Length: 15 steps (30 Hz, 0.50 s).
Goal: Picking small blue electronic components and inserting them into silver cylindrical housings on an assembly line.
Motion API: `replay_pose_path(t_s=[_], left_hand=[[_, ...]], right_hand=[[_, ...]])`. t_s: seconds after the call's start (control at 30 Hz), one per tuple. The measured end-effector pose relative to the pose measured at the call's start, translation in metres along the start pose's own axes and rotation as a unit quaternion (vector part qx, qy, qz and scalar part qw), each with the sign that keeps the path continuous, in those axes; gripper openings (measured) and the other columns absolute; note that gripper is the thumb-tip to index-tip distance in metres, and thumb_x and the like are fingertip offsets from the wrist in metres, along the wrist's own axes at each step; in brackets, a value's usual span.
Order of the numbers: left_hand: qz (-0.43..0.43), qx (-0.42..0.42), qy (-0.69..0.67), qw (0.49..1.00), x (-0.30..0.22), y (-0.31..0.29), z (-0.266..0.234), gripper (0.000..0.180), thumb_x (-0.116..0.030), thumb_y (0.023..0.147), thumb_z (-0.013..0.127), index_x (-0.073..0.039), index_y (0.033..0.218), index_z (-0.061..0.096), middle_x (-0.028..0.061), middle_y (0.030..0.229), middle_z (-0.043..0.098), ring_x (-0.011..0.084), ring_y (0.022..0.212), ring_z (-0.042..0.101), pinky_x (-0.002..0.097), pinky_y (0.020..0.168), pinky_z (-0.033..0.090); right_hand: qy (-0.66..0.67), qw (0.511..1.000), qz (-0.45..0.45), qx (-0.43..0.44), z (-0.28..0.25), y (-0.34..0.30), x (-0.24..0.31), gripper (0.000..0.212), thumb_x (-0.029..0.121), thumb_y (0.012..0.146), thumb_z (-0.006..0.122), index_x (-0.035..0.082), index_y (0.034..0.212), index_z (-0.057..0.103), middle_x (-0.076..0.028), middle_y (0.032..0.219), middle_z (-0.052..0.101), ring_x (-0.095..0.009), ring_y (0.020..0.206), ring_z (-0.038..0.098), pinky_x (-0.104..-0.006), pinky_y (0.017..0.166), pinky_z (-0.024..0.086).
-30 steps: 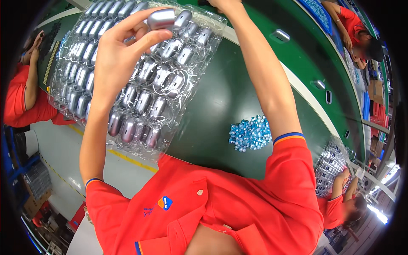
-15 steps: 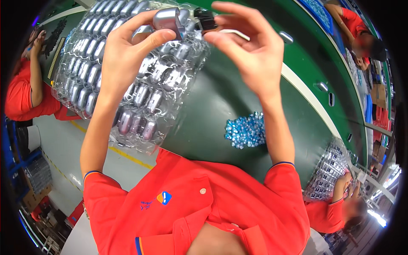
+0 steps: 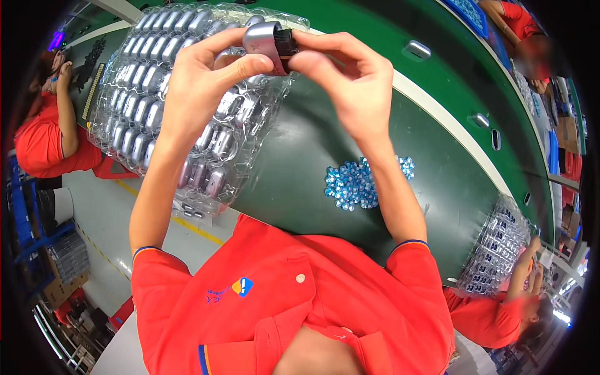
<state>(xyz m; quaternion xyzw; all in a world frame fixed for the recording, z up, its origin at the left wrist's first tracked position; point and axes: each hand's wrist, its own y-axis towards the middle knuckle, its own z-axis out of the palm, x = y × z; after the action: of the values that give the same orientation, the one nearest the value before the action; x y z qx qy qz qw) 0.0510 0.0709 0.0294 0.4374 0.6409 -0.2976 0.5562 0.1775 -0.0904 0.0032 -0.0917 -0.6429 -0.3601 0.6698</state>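
Above the far part of the bench, my left hand (image 3: 203, 84) pinches a glossy grey rounded case shell (image 3: 259, 40) between thumb and fingers. My right hand (image 3: 353, 78) grips a small black plastic insert (image 3: 285, 42) at the open right side of that shell. The insert sits against or partly inside the opening; its exact depth is hidden by the fingers. Beneath and left of my hands lies a clear plastic blister tray (image 3: 270, 112) filled with rows of similar grey cases (image 3: 148, 78).
A pile of small shiny blue pieces (image 3: 353, 186) lies on the dark green bench (image 3: 294, 162) by my right forearm. Beyond a pale rail, single cases (image 3: 417, 50) rest on a green conveyor surface (image 3: 450, 87). Co-workers in red sit left and right, one beside another clear tray (image 3: 490, 250).
My right hand has moved left, bringing the black insert up to the shell's opening. The shell has shifted slightly right and down, and the gap between the two parts has closed.
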Motion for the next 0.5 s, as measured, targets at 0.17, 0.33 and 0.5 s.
replay_pose_path(t_s=[0.17, 0.33, 0.5], left_hand=[[0.061, 0.04, -0.043, 0.996, 0.007, 0.005, 0.007, 0.038, -0.012, 0.081, 0.079, 0.001, 0.116, 0.069, 0.008, 0.128, 0.061, 0.0125, 0.106, 0.06, 0.0274, 0.084, 0.05], [0.086, 0.12, -0.056, 0.987, 0.011, 0.008, 0.007, 0.04, -0.008, 0.077, 0.079, 0.001, 0.114, 0.069, 0.0069, 0.14, 0.052, 0.0157, 0.118, 0.054, 0.0296, 0.089, 0.049], [0.151, 0.161, 0.015, 0.975, 0.01, 0.014, 0.008, 0.041, -0.006, 0.074, 0.078, 0.0, 0.114, 0.069, 0.0076, 0.137, 0.055, 0.0184, 0.119, 0.054, 0.0327, 0.093, 0.048]], right_hand=[[0.233, 0.959, 0.141, 0.081, -0.013, 0.004, -0.02, 0.042, 0.014, 0.094, 0.068, -0.003, 0.13, 0.056, -0.015, 0.117, 0.065, -0.021, 0.107, 0.064, -0.0355, 0.095, 0.052], [0.38, 0.88, 0.18, 0.22, -0.012, 0.0, -0.023, 0.05, 0.026, 0.097, 0.063, -0.005, 0.134, 0.05, -0.015, 0.121, 0.062, -0.021, 0.117, 0.058, -0.0364, 0.103, 0.045], [0.246, 0.936, 0.144, 0.208, -0.007, -0.005, -0.017, 0.047, 0.027, 0.099, 0.061, -0.008, 0.13, 0.054, -0.014, 0.12, 0.061, -0.019, 0.116, 0.057, -0.0327, 0.103, 0.043]])
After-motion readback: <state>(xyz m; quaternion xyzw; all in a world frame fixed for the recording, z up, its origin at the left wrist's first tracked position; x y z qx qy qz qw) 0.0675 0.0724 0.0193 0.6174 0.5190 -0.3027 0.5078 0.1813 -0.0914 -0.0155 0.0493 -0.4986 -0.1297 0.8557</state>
